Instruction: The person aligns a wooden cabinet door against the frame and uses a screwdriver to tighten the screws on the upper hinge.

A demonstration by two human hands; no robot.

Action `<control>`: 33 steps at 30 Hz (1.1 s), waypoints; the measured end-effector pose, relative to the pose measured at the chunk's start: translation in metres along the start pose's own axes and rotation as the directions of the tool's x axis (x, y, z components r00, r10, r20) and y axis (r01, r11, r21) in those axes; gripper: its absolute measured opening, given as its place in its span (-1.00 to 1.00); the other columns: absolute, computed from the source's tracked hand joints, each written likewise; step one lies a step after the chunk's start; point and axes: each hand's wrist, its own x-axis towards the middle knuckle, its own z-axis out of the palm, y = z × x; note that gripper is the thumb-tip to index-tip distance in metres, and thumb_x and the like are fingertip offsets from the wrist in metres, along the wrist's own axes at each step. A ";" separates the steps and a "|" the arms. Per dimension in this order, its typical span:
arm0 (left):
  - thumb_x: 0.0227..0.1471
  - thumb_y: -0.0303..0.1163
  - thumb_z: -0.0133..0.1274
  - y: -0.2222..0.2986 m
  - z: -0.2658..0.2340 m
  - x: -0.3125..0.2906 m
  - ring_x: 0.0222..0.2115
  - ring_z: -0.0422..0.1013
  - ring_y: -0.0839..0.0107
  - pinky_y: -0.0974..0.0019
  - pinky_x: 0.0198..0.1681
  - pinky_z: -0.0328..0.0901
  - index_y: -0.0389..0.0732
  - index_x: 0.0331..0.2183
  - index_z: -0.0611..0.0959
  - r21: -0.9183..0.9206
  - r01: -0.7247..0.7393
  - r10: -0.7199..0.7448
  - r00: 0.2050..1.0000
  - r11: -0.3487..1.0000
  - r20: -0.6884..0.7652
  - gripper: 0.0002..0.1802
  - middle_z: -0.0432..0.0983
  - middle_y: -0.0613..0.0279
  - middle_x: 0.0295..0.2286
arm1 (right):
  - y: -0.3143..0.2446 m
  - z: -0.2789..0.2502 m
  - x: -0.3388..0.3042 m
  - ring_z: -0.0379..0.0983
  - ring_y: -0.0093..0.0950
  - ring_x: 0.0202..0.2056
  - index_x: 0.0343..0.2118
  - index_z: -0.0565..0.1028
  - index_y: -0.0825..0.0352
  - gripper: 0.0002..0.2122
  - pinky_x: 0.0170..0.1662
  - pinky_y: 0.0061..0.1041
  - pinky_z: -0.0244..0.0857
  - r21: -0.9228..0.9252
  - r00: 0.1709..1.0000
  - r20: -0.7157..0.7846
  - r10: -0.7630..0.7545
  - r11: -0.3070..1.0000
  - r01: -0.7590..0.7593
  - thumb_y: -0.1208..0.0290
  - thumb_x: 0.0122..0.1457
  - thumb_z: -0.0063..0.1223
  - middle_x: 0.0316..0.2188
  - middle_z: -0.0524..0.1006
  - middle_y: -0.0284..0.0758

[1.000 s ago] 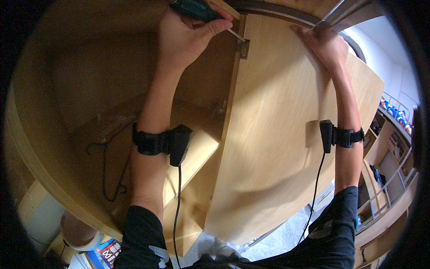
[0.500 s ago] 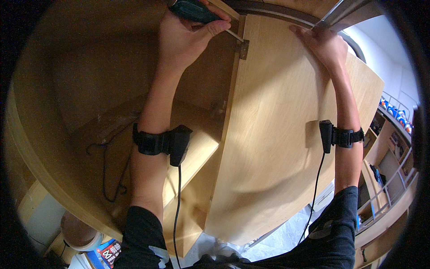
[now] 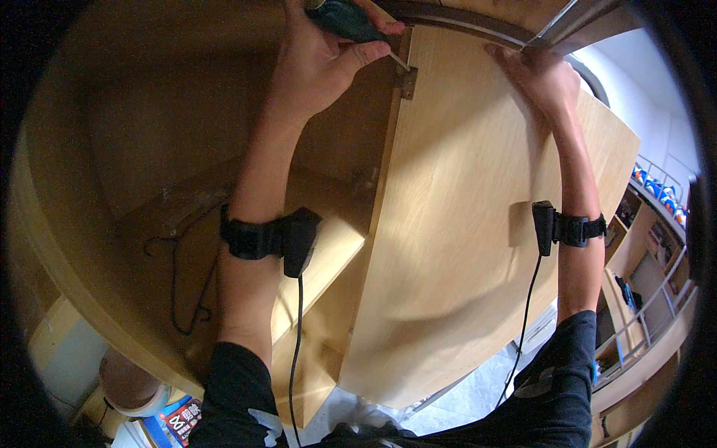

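Note:
My left hand (image 3: 317,71) is closed around the dark green handle of a screwdriver (image 3: 349,21) at the top. The thin shaft slants down to the right, its tip at a small metal hinge (image 3: 408,84). That hinge joins a pale wooden cabinet door (image 3: 448,216) to the cabinet's side. At the door's upper edge my right hand (image 3: 549,82) grips it, the thumb laid against the face; the other fingertips are hidden at a metal bar (image 3: 556,26). Black straps with small boxes and cables circle both forearms.
A dark wire hanger (image 3: 175,284) lies inside the open cabinet (image 3: 142,134) on the left, beside a lower shelf (image 3: 321,269). A round brown container (image 3: 127,384) and a printed package (image 3: 179,422) are at lower left. Shelves and metal rails (image 3: 657,306) line the right.
My left hand and the screwdriver have shifted slightly right and down, and the handle has tilted more steeply. My right hand and the door look unmoved.

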 end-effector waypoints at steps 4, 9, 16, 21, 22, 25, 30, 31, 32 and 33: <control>-0.11 -0.67 0.14 0.014 0.006 -0.002 -0.25 0.38 0.38 0.22 -0.04 0.32 -0.19 -0.14 0.27 0.050 0.143 -0.138 0.987 0.989 -0.082 -0.49 0.36 0.19 -0.35 | -0.003 0.000 -0.003 0.52 -0.16 -0.50 -0.42 0.62 0.18 -0.40 -0.41 -0.28 0.39 0.058 0.994 -0.102 -0.034 0.998 0.040 -0.36 -0.06 -0.09 -0.59 0.56 -0.15; 0.05 -0.44 0.08 0.004 0.005 -0.005 -0.28 0.36 0.41 0.32 -0.14 0.31 -0.20 -0.23 0.39 0.086 0.117 -0.108 0.989 0.989 -0.098 -0.75 0.36 0.20 -0.34 | -0.007 -0.002 -0.002 0.52 -0.16 -0.50 -0.43 0.63 0.16 -0.40 -0.41 -0.28 0.39 0.032 0.999 -0.046 -0.011 0.999 0.013 -0.37 -0.06 -0.09 -0.60 0.55 -0.16; 0.13 -0.29 0.02 0.033 -0.002 0.011 -0.32 0.31 0.50 0.43 -0.23 0.25 -0.24 -0.24 0.45 0.135 0.266 -0.262 0.964 0.954 -0.051 -0.76 0.35 0.26 -0.35 | -0.002 -0.001 -0.002 0.53 -0.14 -0.44 -0.34 0.62 0.15 -0.37 -0.36 -0.26 0.39 -0.002 1.000 -0.022 -0.006 1.000 0.006 -0.39 -0.06 -0.13 -0.54 0.56 -0.10; 0.10 -0.37 0.03 0.103 0.008 0.036 -0.36 0.36 0.50 0.40 -0.27 0.28 -0.31 -0.23 0.49 0.476 0.601 -0.676 0.736 0.642 -0.017 -0.77 0.39 0.24 -0.41 | -0.011 -0.009 -0.004 0.54 -0.16 -0.34 -0.26 0.58 0.16 -0.39 -0.27 -0.29 0.38 0.004 0.998 0.063 0.027 1.000 -0.027 -0.35 -0.04 -0.10 -0.43 0.58 -0.14; 0.10 -0.40 0.03 0.104 0.010 0.038 -0.38 0.39 0.42 0.34 -0.28 0.30 -0.32 -0.21 0.49 0.486 0.664 -0.709 0.695 0.569 -0.119 -0.76 0.42 0.16 -0.42 | -0.015 -0.012 -0.003 0.54 -0.19 -0.29 -0.24 0.56 0.19 -0.40 -0.21 -0.32 0.36 0.009 0.992 0.105 0.064 0.998 -0.065 -0.32 -0.02 -0.08 -0.37 0.60 -0.18; 0.12 -0.39 -0.02 0.100 0.003 0.034 -0.40 0.44 0.20 0.20 -0.30 0.32 -0.34 -0.17 0.47 0.684 0.474 -0.586 0.806 0.554 -0.084 -0.73 0.45 -0.02 -0.41 | -0.020 -0.014 -0.003 0.54 -0.18 -0.28 -0.23 0.56 0.20 -0.40 -0.21 -0.32 0.36 0.033 0.993 0.103 0.062 0.997 -0.065 -0.31 -0.02 -0.07 -0.37 0.60 -0.18; 0.19 -0.29 -0.16 0.106 0.029 0.034 -0.35 0.41 -0.13 0.03 -0.25 0.31 -0.39 -0.12 0.41 0.879 0.446 -0.620 0.741 0.167 -0.258 -0.65 0.44 -0.26 -0.37 | -0.011 -0.005 -0.003 0.54 -0.18 -0.32 -0.28 0.58 0.22 -0.38 -0.23 -0.31 0.36 0.004 0.992 0.113 0.055 0.998 -0.056 -0.33 -0.03 -0.09 -0.42 0.59 -0.17; 0.21 -0.26 -0.20 0.105 0.025 0.032 -0.33 0.41 -0.14 0.01 -0.25 0.30 -0.39 -0.12 0.40 0.895 0.422 -0.598 0.758 0.145 -0.260 -0.63 0.44 -0.26 -0.37 | -0.011 -0.005 -0.003 0.54 -0.18 -0.33 -0.31 0.58 0.23 -0.37 -0.24 -0.30 0.36 0.034 0.997 0.066 0.035 0.999 -0.038 -0.35 -0.03 -0.11 -0.43 0.59 -0.16; 0.21 -0.25 -0.21 0.104 0.022 0.030 -0.32 0.41 -0.15 0.00 -0.25 0.30 -0.40 -0.12 0.39 0.903 0.409 -0.586 0.767 0.134 -0.261 -0.62 0.45 -0.26 -0.36 | -0.011 -0.006 -0.002 0.54 -0.18 -0.33 -0.31 0.58 0.23 -0.37 -0.24 -0.30 0.36 0.037 0.997 0.065 0.035 0.999 -0.037 -0.35 -0.03 -0.11 -0.43 0.59 -0.16; 0.22 -0.23 -0.23 0.103 0.020 0.029 -0.31 0.41 -0.15 0.00 -0.25 0.30 -0.40 -0.12 0.38 0.910 0.397 -0.575 0.775 0.123 -0.261 -0.61 0.45 -0.26 -0.36 | -0.011 -0.007 -0.001 0.54 -0.18 -0.34 -0.32 0.58 0.23 -0.36 -0.26 -0.30 0.36 0.025 0.995 0.090 0.034 0.999 -0.037 -0.36 -0.03 -0.11 -0.44 0.59 -0.16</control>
